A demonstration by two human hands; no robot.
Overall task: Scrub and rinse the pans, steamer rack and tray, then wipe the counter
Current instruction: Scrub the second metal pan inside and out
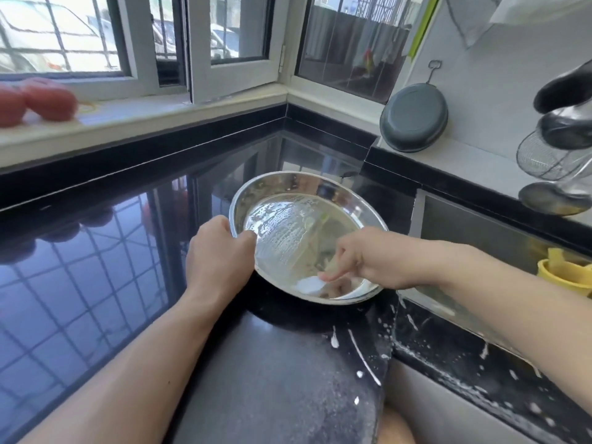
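a round steel pan point(307, 225) stands on the black counter point(96, 283), near the sink edge, tilted a little toward the person. the left hand point(217, 254) grips its near-left rim — the thumb lies curled inside over the edge, the other fingers are closed around the outside. the right hand point(362, 257) reaches into the pan from the right, its fingers bent down and pinching a small pale scrub pad point(333, 267) against the soapy bottom; white foam point(309, 285) lies just beside the fingertips. the pad is mostly hidden — its exact kind i cannot tell. streaks of foam mark the counter in front of the pan. a dark pan point(413, 116) hangs on the wall at the right.
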